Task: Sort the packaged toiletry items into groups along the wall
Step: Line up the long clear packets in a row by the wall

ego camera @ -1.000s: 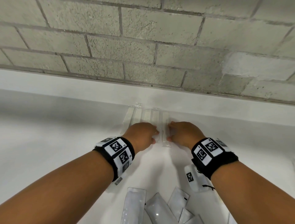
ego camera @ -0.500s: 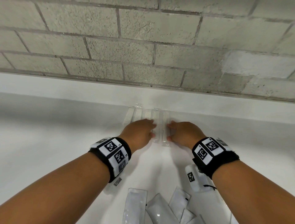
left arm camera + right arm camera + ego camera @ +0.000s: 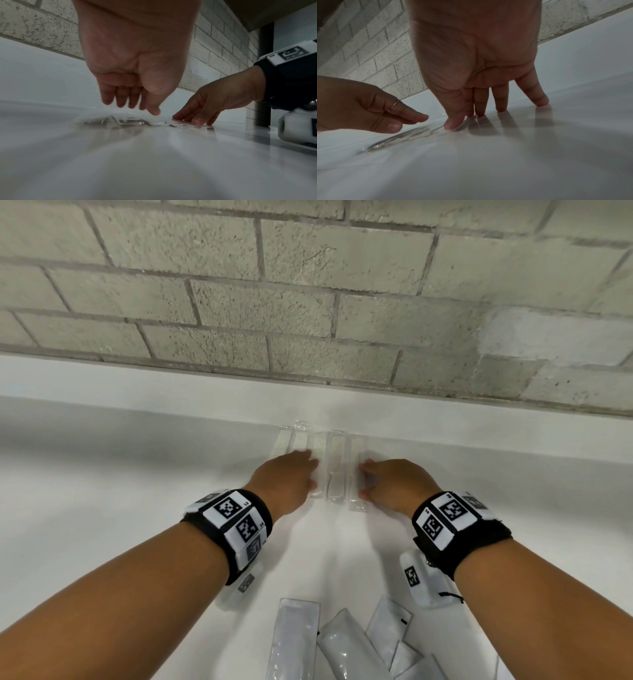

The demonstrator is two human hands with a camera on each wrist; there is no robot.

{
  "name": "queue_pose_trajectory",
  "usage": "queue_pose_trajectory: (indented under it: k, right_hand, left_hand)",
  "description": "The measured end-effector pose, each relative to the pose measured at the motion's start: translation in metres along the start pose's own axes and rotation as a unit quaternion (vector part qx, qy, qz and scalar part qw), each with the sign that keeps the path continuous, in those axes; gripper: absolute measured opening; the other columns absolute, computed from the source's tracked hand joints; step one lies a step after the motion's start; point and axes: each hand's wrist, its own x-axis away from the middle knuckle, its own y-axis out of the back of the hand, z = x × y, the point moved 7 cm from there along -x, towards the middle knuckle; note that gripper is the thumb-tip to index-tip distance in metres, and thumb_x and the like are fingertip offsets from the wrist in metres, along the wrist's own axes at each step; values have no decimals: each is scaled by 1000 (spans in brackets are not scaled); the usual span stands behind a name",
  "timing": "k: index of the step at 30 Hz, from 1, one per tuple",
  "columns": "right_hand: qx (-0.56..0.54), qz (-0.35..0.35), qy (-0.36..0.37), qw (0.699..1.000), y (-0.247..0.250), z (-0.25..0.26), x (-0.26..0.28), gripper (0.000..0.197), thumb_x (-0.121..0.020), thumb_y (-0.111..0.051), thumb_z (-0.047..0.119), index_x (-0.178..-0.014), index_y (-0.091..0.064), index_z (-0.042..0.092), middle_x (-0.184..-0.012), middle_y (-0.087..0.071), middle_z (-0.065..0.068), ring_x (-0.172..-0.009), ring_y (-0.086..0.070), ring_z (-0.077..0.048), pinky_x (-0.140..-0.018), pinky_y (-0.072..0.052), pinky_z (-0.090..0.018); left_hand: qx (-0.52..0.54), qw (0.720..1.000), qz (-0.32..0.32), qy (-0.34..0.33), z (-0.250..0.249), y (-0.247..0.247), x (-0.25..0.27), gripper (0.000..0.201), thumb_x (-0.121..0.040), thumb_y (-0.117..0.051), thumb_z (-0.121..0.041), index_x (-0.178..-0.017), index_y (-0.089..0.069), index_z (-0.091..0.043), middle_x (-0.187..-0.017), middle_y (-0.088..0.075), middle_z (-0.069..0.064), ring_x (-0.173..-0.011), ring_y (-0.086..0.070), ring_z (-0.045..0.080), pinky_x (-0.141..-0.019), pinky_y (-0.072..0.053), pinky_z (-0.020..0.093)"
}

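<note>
Several white combs in clear wrappers (image 3: pixel 337 467) lie side by side on the white counter, their far ends against the wall's ledge. My left hand (image 3: pixel 310 470) hovers over the left part of the row with loose fingers (image 3: pixel 120 102) just above the wrappers (image 3: pixel 126 121), holding nothing. My right hand (image 3: pixel 364 479) sits at the row's right end. Its straight fingers (image 3: pixel 500 106) press down on the counter, and the thumb touches the edge of the rightmost wrapped comb (image 3: pixel 356 446). The right wrist view shows the same wrappers (image 3: pixel 412 134) edge-on.
A loose pile of white sachets and packets (image 3: pixel 342 642) lies near me between my forearms. A grey block wall (image 3: pixel 308 302) rises behind a white ledge (image 3: pixel 137 392). The bare white counter (image 3: pixel 85 491) stretches left and right of the combs.
My left hand has drawn a little to the left and lifted off the combs, uncovering one more of them. My right hand has stayed at the row's right end.
</note>
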Motion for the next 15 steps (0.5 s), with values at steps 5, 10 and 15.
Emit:
queue_pose_trajectory:
  k: [5,10,15]
  right_hand:
    - [7,0,-1,1000,0,0,0,54,-93,-51,39,-143,-41,22,-140,-52,-3,-126,-49,-28,-103,-42,-38]
    - [-34,-6,3,999,0,-4,-3,60,-93,-53,37,-148,-33,24,-147,-46,-3,-132,-45,-27,-108,-37,-34]
    - [-149,53,-27,987,5,-30,10,68,-96,-52,30,-153,-17,22,-155,-33,2,-140,-36,-20,-111,-27,-27]
  left_hand:
    - [-24,994,1,103,26,0,4,39,-97,-35,-17,-134,-40,-7,-137,-44,10,-124,-48,27,-94,-44,37]
    - [27,996,-14,89,27,4,7,45,-97,-38,-17,-141,-33,-7,-146,-39,11,-132,-41,27,-104,-36,36]
    - [30,997,-31,62,19,22,34,53,-100,-36,-35,-150,-25,-21,-159,-20,3,-145,-21,20,-116,-19,35]
